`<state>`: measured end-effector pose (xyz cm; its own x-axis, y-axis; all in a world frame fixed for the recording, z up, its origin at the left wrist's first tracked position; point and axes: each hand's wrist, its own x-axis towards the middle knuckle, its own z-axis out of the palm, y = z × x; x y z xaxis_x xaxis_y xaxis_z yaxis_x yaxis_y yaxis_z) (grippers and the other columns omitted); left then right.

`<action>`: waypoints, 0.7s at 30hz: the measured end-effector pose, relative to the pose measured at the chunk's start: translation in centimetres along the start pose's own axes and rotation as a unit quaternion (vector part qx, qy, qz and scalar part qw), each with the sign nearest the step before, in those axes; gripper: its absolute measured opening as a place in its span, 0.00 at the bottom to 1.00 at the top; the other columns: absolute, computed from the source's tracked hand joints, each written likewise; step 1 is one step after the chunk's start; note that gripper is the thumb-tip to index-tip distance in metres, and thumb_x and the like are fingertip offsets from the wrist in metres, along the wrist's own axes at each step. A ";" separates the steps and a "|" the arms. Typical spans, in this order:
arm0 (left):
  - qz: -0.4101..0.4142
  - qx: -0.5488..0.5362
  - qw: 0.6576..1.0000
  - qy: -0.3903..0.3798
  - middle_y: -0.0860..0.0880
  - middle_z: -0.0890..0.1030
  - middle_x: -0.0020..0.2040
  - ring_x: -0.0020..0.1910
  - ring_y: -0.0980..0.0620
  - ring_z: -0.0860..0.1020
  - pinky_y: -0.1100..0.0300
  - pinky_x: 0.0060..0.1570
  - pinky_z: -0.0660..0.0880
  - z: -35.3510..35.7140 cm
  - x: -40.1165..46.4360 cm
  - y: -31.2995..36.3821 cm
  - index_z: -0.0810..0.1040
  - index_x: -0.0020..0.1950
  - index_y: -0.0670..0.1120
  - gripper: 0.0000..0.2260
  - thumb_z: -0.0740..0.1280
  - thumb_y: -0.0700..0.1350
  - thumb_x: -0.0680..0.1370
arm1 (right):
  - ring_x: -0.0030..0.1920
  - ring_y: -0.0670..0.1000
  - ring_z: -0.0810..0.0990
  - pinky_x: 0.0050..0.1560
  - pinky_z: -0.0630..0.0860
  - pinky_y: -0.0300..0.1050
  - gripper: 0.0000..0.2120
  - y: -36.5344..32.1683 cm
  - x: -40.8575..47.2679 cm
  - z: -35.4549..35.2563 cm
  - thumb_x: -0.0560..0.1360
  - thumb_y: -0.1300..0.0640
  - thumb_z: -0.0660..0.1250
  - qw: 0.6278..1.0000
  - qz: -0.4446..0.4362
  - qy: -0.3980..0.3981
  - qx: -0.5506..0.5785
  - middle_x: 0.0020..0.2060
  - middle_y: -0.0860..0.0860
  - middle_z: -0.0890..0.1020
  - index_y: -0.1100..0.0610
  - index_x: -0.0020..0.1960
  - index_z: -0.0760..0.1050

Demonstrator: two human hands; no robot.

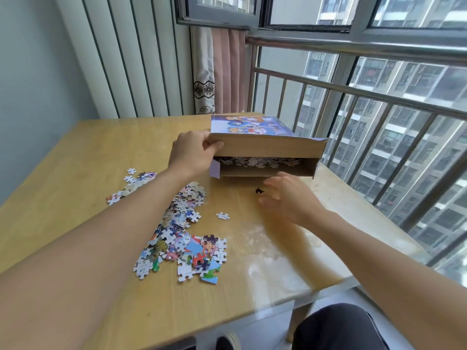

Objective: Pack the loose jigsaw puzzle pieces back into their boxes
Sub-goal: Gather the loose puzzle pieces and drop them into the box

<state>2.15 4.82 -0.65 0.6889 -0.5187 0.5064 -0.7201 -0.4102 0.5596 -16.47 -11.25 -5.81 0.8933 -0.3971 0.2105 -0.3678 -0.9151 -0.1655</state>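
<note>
A cardboard puzzle box (265,147) with a cartoon picture on top lies on its side at the far middle of the wooden table (88,152), its open side facing me with several pieces inside. My left hand (192,152) grips the box's upper left corner. My right hand (288,195) hovers just in front of the opening, blurred, fingers spread and holding nothing. A small dark piece (258,190) lies right by its fingertips. A long heap of loose puzzle pieces (182,231) spreads across the table under my left forearm, and one white piece (222,215) lies apart.
A smaller cluster of pieces (131,184) lies at the left. A metal railing (353,92) and windows run along the table's right side. A curtain (217,72) hangs behind the far edge. My knee (336,327) and a shoe (227,342) show below the near edge.
</note>
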 end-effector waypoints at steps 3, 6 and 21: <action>-0.017 0.001 1.000 -0.009 0.49 0.84 0.44 0.45 0.47 0.79 0.54 0.47 0.76 0.6 -0.3 -0.3 0.84 0.55 0.48 0.11 0.69 0.52 0.79 | 0.60 0.55 0.77 0.54 0.70 0.44 0.30 0.5 0.8 1.0 0.72 0.37 0.73 0.997 0.058 -0.026 0.032 0.58 0.53 0.80 0.55 0.66 0.78; -0.029 0.004 0.999 -0.017 0.50 0.84 0.44 0.45 0.47 0.80 0.52 0.48 0.77 1.2 -0.7 -0.7 0.85 0.54 0.48 0.11 0.69 0.53 0.78 | 0.55 0.52 0.79 0.47 0.66 0.40 0.19 0.0 1.1 1.5 0.73 0.47 0.75 0.988 0.064 0.003 0.137 0.49 0.49 0.80 0.55 0.60 0.83; -0.021 -0.004 0.999 -0.025 0.51 0.84 0.45 0.45 0.48 0.80 0.54 0.47 0.77 2.1 -1.3 -1.4 0.84 0.57 0.50 0.12 0.70 0.53 0.78 | 0.40 0.46 0.78 0.37 0.70 0.34 0.12 -1.5 2.3 1.2 0.71 0.52 0.78 0.988 0.010 -0.024 0.154 0.40 0.50 0.82 0.57 0.51 0.85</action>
<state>2.13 4.50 -3.48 0.7129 -0.5388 0.4488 -0.6902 -0.4261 0.5849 -13.62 -10.73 -6.21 0.9007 -0.4042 0.1594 -0.2958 -0.8392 -0.4564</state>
